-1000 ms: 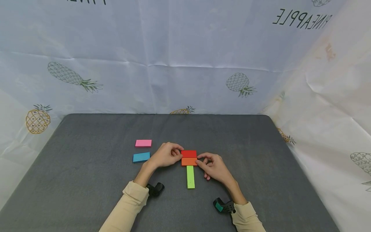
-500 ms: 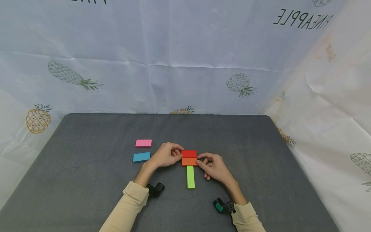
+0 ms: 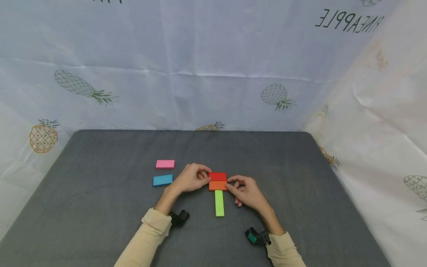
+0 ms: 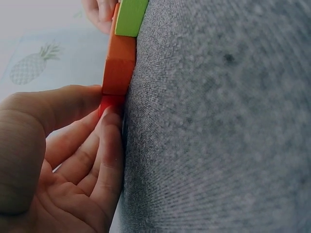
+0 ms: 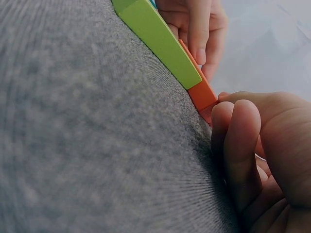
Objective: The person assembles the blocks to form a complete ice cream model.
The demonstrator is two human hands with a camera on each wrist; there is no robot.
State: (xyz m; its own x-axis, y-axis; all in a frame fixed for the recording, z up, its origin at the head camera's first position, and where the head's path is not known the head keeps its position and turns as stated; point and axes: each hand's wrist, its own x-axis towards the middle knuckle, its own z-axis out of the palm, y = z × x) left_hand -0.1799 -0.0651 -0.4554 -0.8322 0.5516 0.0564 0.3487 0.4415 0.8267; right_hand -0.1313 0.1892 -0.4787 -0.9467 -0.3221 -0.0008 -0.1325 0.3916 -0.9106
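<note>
In the head view, a red block (image 3: 217, 176) lies flat against the far long side of an orange block (image 3: 218, 185). A lime-green block (image 3: 219, 203) extends toward the person from the orange one, forming a T. My left hand (image 3: 191, 178) touches the left ends of the red and orange blocks with thumb and index finger. At their right ends, my right hand (image 3: 247, 191) rests its thumb by the orange block and its index finger by the red. In the left wrist view, fingers partly hide the red block (image 4: 112, 101).
A pink block (image 3: 165, 164) and a blue block (image 3: 162, 180) lie apart on the grey table (image 3: 110, 207), left of my left hand. Behind it hangs a pale cloth (image 3: 207, 44) printed with pineapples. Each wrist carries a black camera mount.
</note>
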